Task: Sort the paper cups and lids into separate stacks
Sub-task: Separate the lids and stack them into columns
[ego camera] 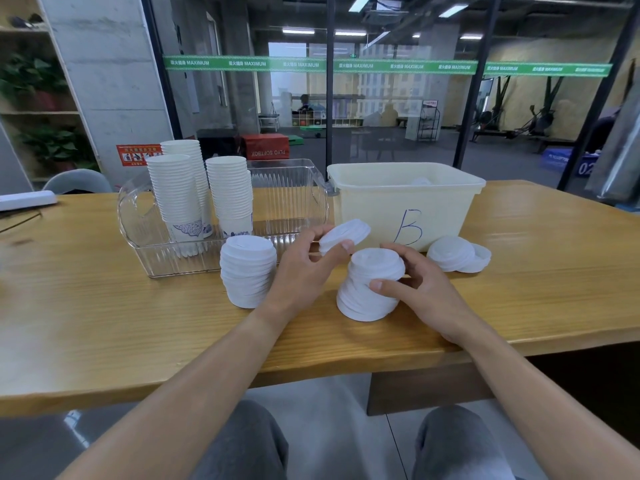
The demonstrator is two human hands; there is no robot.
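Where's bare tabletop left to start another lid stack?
Free: the table left of the left lid stack, and right of the loose lids. Crowded: between clear bin, tub B and the middle stack, where both hands work.

We had one head cam, wide-angle, looking fwd and down over the table [104,306], hands close below.
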